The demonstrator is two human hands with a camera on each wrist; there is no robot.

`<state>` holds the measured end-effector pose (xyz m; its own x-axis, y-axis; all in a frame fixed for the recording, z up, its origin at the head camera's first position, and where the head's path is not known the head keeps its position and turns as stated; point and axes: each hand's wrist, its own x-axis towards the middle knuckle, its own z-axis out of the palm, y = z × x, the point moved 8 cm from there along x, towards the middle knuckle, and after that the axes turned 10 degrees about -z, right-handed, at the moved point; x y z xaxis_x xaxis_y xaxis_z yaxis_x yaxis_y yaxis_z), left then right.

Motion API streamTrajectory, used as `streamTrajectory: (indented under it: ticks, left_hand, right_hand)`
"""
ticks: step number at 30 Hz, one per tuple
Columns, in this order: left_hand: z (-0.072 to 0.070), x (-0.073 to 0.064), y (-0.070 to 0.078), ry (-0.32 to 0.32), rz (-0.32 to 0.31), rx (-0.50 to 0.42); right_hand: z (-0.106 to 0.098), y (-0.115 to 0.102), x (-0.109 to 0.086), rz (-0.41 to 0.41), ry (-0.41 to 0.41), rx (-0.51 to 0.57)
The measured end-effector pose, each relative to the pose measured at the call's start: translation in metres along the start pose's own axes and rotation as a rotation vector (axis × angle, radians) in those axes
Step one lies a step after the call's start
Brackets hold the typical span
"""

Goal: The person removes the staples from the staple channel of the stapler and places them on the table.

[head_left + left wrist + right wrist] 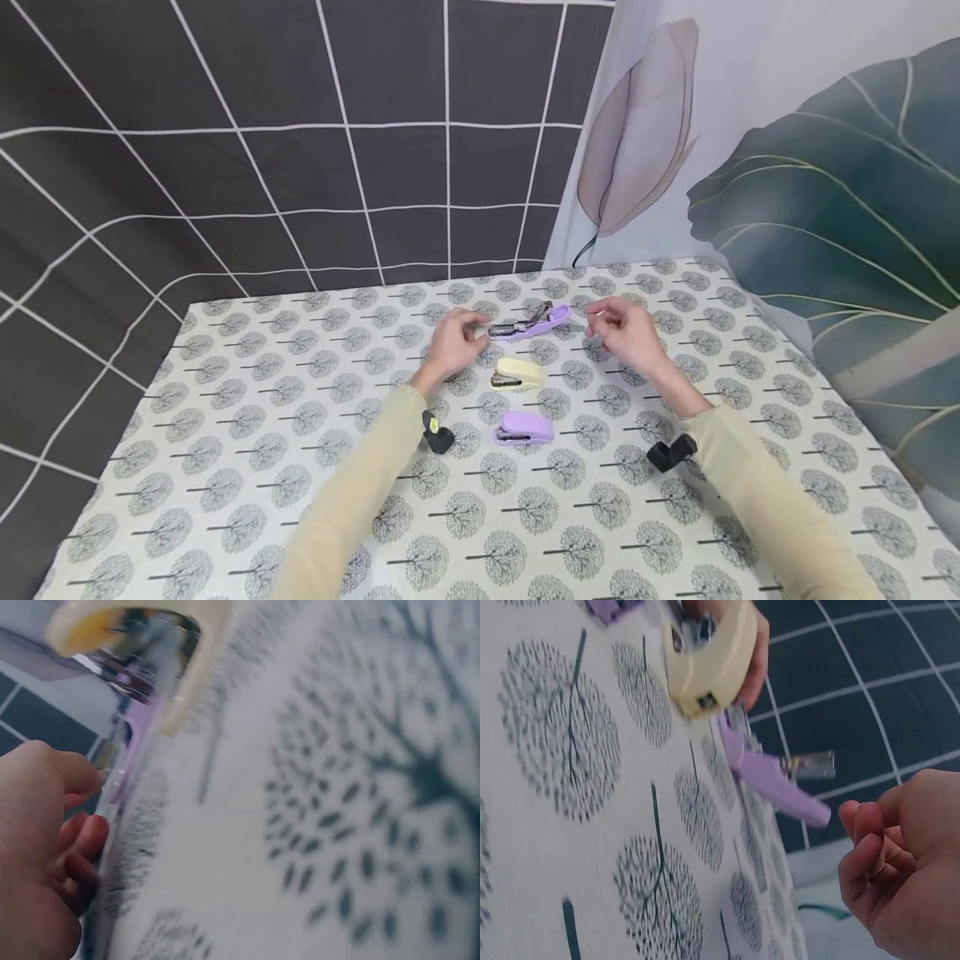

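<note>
A purple stapler (531,325) lies unfolded at the back of the table, its purple cover swung out to the right and its metal magazine raised. My left hand (455,340) pinches its left end between thumb and forefinger. To the right of the cover, apart from it, my right hand (624,335) hovers with its fingers curled inward. In the right wrist view, the fingers (870,847) bunch close to the cover's tip; whether something small sits between them cannot be made out. Nearer me are a closed cream-yellow stapler (517,374) and a second, closed purple stapler (524,427).
A cloth with a tree print covers the table (300,467). Behind it hangs a dark curtain with white grid lines (397,167), and a pale curtain with leaf shapes (825,208) on the right. Black wrist cameras (671,452) sit below both hands.
</note>
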<state>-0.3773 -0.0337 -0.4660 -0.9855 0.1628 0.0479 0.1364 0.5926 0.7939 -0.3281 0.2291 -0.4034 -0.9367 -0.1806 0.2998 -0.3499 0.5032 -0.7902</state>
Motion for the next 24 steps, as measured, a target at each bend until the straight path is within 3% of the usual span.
streamTrajectory:
  ticks: [3,6,9,12,15,18,24]
  left_hand:
    - [-0.011,-0.011,0.002,-0.028,-0.041,-0.101]
    - [-0.018,-0.028,0.005,-0.097,-0.068,-0.157]
    - [-0.017,-0.045,0.009,-0.173,-0.062,-0.157]
    - [-0.009,-0.058,0.015,-0.220,-0.011,-0.108]
    - [0.001,-0.065,0.022,-0.216,0.070,-0.036]
    - [0.007,-0.069,0.025,-0.165,0.132,0.022]
    - [0.010,-0.070,0.024,-0.120,0.138,0.064]
  right_hand:
    - [0.018,-0.023,-0.001,-0.115,-0.081,0.006]
    - [0.040,-0.044,-0.005,-0.234,-0.204,-0.030]
    - [0.062,-0.057,-0.011,-0.324,-0.302,-0.083]
    - [0.076,-0.063,-0.015,-0.378,-0.330,-0.133]
    - [0.085,-0.064,-0.017,-0.419,-0.322,-0.183]
    - [0.092,-0.065,-0.018,-0.423,-0.338,-0.211]
    - [0.103,-0.071,-0.017,-0.369,-0.390,-0.239]
